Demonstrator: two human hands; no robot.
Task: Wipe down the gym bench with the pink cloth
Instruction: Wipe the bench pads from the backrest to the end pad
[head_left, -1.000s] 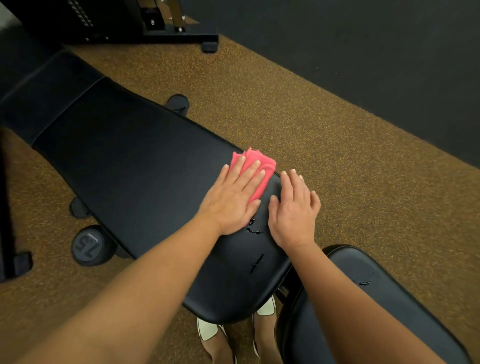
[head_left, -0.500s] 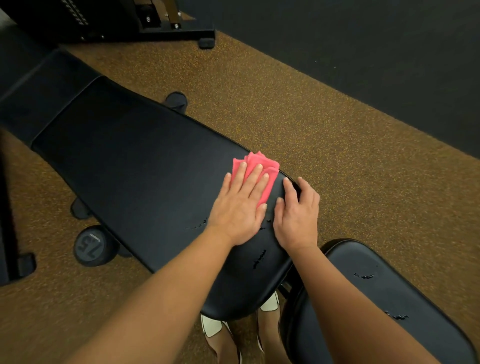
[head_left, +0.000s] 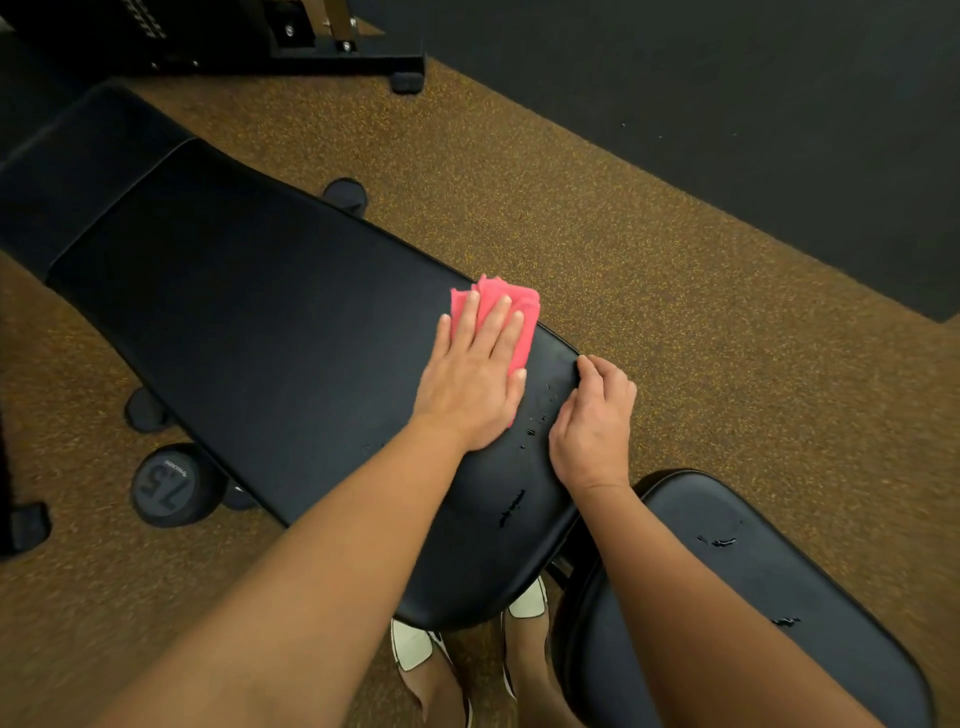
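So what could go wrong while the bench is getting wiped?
Three things, maybe. The left hand presses the pink cloth close to the back pad's edge, so a long stroke could slide it off onto the floor. Droplets beside the right hand could get missed, as could those on the seat pad. The dumbbell by the bench could trip a foot.

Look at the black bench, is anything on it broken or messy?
Yes. The black padded gym bench has small marks, perhaps tears or droplets, between the left hand on the pink folded cloth and the right hand. Similar marks show on the black seat pad.
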